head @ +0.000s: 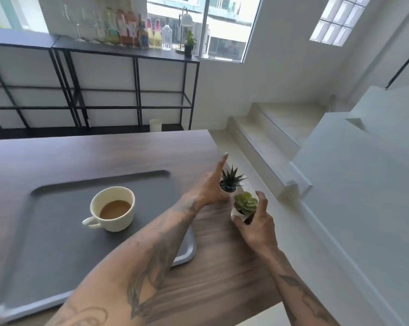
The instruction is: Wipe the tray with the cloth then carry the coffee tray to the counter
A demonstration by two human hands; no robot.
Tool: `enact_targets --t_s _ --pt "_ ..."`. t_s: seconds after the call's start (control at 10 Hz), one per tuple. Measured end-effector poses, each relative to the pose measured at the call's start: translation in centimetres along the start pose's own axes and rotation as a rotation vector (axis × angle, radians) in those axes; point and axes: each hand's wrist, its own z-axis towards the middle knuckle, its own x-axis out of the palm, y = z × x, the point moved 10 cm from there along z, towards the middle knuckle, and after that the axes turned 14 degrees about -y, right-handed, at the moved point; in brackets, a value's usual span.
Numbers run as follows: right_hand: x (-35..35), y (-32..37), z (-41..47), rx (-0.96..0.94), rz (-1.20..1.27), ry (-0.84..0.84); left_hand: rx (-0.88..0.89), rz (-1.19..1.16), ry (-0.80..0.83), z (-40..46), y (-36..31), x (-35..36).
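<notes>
While both hands work at the right edge of the wooden surface (104, 151), the grey tray (45, 243) lies at the left with its near right corner hidden under the left forearm. A cream cup (114, 209), about half full of coffee, stands near the middle of the tray, handle turned to the near left. No cloth appears anywhere in view, and no wiping marks can be judged on the tray.

To the right of the tray, the left hand (208, 189) reaches across with fingers spread wide and the index finger extended; its palm lies against the white pot of a spiky dark plant (230, 181). Whether that hand grips the pot or only touches it cannot be told. Just beside it, nearer the viewer, the right hand (257, 227) curls around the white pot of a pale green succulent (245, 203), fingers wrapped on both sides, holding it at the edge of the surface.

As a judgement of progress: the two plants stand off the tray, which suggests clearing in preparation for wiping. The cup remains on the tray, the wipe itself is not evident, and the carry to the counter is still to come. A dark shelf (118, 51) with bottles stands along the far wall.
</notes>
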Motion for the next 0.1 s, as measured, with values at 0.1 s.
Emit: enact_targets --t_s 0.1 --pt "-1.28 -1.23 -0.17 0.098 0.036 0.046 0.08 -0.007 0.016 -0.77 -1.12 -0.91"
